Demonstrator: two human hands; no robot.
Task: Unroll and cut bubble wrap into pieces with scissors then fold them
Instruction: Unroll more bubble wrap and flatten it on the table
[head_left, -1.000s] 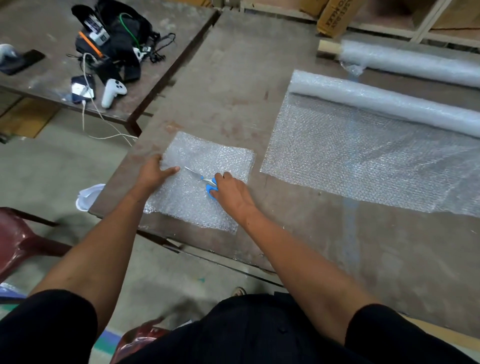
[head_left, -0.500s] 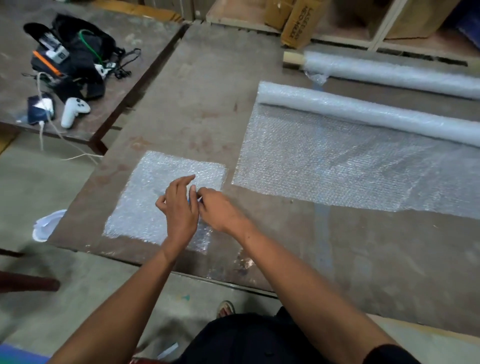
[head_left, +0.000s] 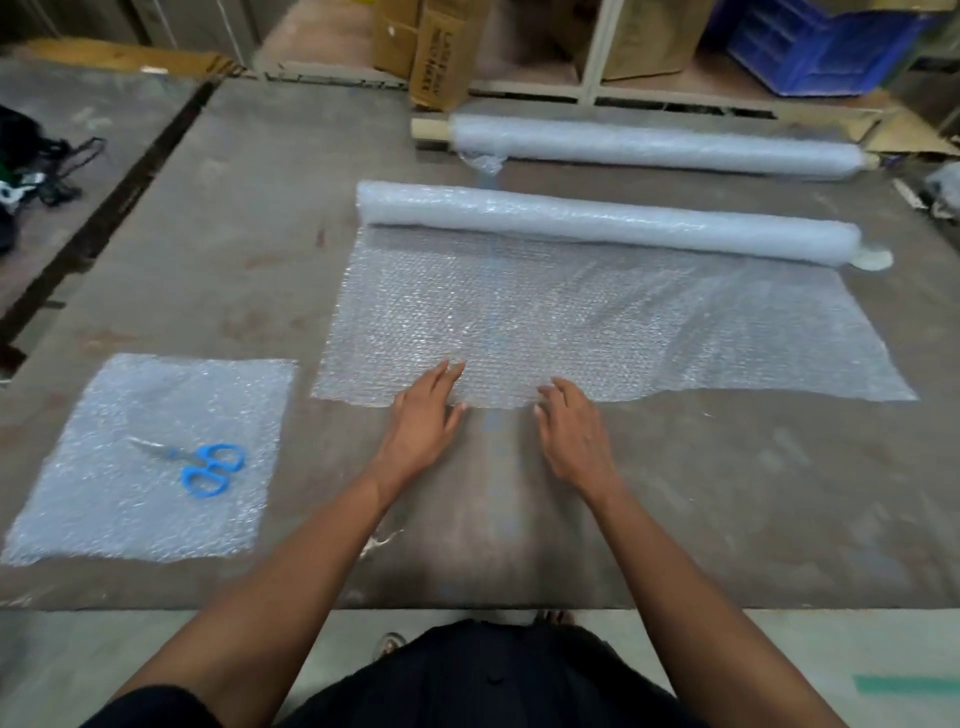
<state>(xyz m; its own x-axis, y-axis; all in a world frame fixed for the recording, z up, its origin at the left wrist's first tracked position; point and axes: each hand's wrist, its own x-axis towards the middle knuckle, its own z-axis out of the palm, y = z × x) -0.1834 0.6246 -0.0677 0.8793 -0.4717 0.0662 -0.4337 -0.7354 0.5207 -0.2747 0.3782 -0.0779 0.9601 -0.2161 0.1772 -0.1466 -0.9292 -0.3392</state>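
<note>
Both arms reach forward over the table (head_left: 727, 493). The left hand (head_left: 423, 415) and the right hand (head_left: 571, 423) lie flat with fingers nearly straight, their fingertips on the near edge of the unrolled sheet (head_left: 571, 322), gripping nothing. To the left, blue scissors (head_left: 200, 465) rest on a cut piece (head_left: 156, 457). Farther away lies the bubble wrap roll (head_left: 608, 223).

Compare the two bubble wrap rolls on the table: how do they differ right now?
The near roll is partly unrolled, its sheet spread toward the person; the far roll is fully wound. The far roll shows a tan core sticking out at its left end; the near roll's left end shows none. Both lie crosswise on the table.
</note>
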